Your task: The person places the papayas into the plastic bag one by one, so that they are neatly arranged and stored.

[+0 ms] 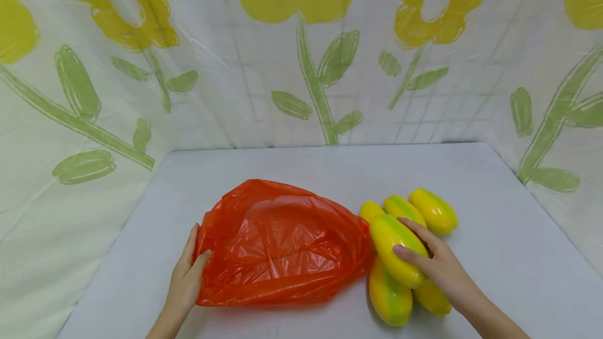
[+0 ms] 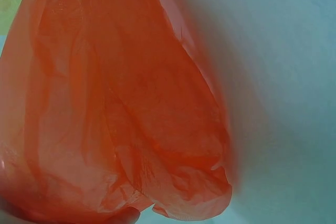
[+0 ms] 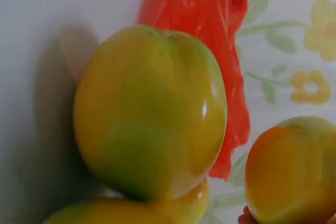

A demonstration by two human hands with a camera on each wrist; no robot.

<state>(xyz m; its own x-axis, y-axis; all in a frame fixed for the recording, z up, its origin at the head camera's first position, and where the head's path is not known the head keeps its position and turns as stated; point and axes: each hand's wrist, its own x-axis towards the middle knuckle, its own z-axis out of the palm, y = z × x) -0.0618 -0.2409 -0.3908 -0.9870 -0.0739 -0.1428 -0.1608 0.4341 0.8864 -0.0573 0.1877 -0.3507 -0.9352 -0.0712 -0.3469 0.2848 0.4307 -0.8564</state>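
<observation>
The head view is bright and evenly lit, with small white glints on the fruit (image 1: 398, 250), a crinkled sheen over the bag (image 1: 282, 255) and faint, soft-edged shadows on the table (image 1: 325, 164). The left wrist view is dimmer, bluish and hazy. The right wrist view is soft too, with a white highlight and a broad grey shadow beside the nearest fruit (image 3: 149, 114).

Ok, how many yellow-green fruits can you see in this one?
6: the held fruit in the right hand; beyond it, a left fruit, a middle fruit and a right fruit; nearer, a lower-left fruit and a lower-right fruit. Others may be hidden beneath.
</observation>
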